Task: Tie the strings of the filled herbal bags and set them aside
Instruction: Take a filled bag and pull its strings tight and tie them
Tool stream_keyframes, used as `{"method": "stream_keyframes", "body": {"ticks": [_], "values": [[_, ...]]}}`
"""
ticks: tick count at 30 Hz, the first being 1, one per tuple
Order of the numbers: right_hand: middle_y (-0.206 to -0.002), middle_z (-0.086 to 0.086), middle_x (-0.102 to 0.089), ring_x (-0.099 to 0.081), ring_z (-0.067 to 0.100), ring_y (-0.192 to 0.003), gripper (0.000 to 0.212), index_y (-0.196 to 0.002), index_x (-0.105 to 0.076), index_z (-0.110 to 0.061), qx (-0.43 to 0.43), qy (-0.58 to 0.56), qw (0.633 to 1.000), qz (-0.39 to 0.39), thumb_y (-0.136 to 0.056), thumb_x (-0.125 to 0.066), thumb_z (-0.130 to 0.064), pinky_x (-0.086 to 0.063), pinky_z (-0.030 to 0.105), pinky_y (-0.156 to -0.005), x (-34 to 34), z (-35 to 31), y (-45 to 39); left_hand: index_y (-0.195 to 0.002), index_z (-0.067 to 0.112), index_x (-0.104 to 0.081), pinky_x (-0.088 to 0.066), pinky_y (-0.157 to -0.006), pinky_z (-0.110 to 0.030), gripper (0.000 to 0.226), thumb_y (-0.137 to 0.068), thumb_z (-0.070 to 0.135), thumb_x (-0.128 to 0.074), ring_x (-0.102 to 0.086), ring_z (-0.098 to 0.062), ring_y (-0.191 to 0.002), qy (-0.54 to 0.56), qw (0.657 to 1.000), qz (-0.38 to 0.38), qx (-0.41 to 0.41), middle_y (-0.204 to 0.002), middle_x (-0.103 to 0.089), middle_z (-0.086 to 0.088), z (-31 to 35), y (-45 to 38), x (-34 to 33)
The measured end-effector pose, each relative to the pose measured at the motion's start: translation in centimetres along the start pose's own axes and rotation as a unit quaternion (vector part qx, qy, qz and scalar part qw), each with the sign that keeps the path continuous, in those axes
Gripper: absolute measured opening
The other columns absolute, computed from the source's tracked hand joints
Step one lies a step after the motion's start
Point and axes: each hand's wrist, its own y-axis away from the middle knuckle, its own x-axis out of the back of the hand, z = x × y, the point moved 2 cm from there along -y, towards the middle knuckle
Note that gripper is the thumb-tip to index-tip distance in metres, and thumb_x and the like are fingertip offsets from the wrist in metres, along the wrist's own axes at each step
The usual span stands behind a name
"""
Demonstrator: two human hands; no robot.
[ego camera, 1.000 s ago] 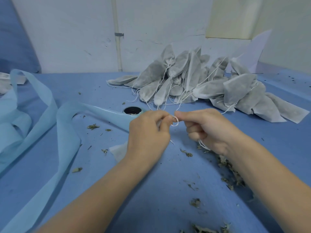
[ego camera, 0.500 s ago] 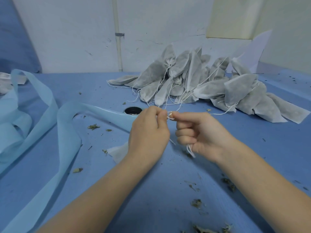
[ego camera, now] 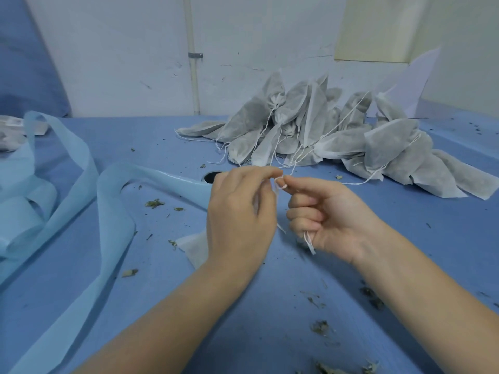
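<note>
1. String (ego camera: pixel 280 182) is pinched between both hands' fingertips above the desk (ego camera: pixel 270 306).
2. Left hand (ego camera: pixel 239 220) hides most of the bag (ego camera: pixel 193 248), seemingly held underneath.
3. Right hand (ego camera: pixel 328 215) curls around trailing string ends.

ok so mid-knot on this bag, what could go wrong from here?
1. The string is thin and pinched only at the fingertips of the left hand and right hand; it may slip and the loop open.
2. The bag sits mostly hidden under the left hand, so a hard pull could tip it and add to the herb crumbs on the table.
3. Loose strings trail from the pile of bags near the hands and could snag.
</note>
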Motion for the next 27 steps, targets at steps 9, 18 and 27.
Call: {"method": "stream_keyframes", "body": {"ticks": [9,18,27], "values": [[-0.045,-0.01,-0.02,-0.014,0.006,-0.038,0.013,-0.07,-0.065,-0.009,0.112,0.132,0.983,0.065,-0.082,-0.066,-0.011,-0.014,0.016,-0.034,0.3,-0.2,0.3,-0.08,0.01,-0.073,-0.04,-0.082,-0.018,0.006,-0.082,0.013,-0.067,-0.061,-0.025,-0.085,-0.057,0.994,0.022,-0.088,-0.089,-0.07,0.001,0.1,-0.5,0.4],[-0.05,-0.008,-0.039,-0.031,0.005,-0.043,0.02,-0.07,-0.077,-0.011,0.126,0.219,0.968,-0.005,-0.058,-0.074,-0.027,-0.032,0.015,-0.042,1.0,-1.7,0.6,-0.079,0.003,-0.064,-0.033,-0.074,-0.029,0.022,-0.092,0.013,-0.05,-0.055,-0.03,-0.077,-0.106,0.979,-0.027,-0.171,-0.08,-0.063,-0.006,0.4,-1.3,0.5],[-0.052,-0.013,-0.029,-0.019,0.008,-0.047,0.027,-0.077,-0.078,-0.018,0.172,0.256,0.951,0.008,-0.058,-0.076,-0.037,-0.021,0.015,-0.04,0.7,-1.4,0.6,-0.092,0.012,-0.056,-0.035,-0.091,-0.03,0.018,-0.099,0.019,-0.041,-0.044,-0.019,-0.102,0.039,0.991,-0.121,0.041,-0.1,-0.048,0.0,0.6,-1.7,-0.2]]}}
